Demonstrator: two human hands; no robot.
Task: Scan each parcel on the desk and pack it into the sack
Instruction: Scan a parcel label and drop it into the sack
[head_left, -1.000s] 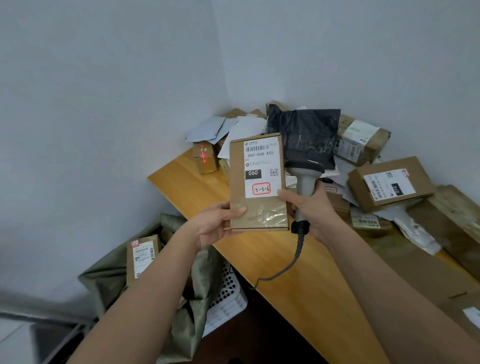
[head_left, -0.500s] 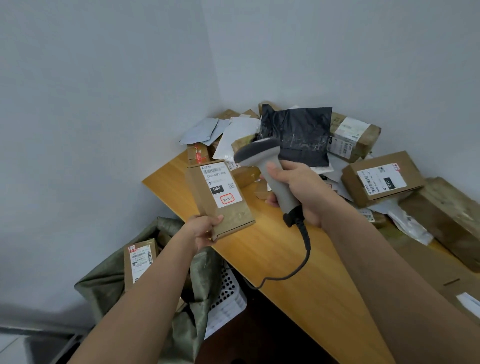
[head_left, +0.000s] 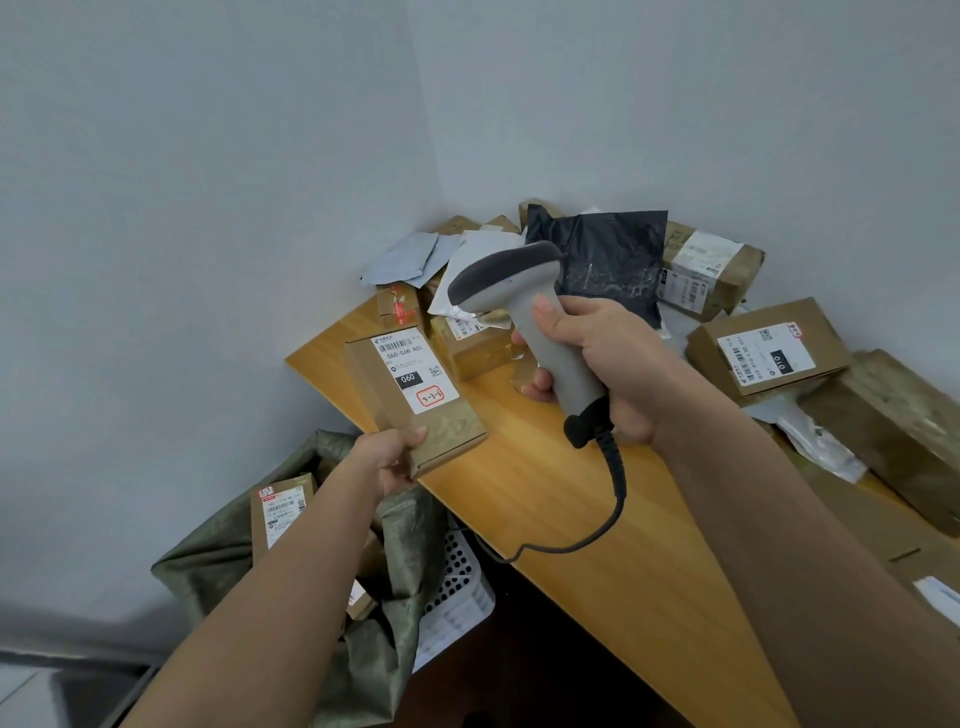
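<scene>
Parcel (head_left: 413, 397) lower and leftward in gripping left hand (head_left: 390, 457), scanner (head_left: 524, 312) raised in clenched right hand (head_left: 597, 364).

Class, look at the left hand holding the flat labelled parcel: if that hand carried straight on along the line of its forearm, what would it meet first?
Probably the wooden desk: the left hand, gripping the flat parcel, points up toward its near-left edge. Depth is unclear, so it might pass above.
</scene>
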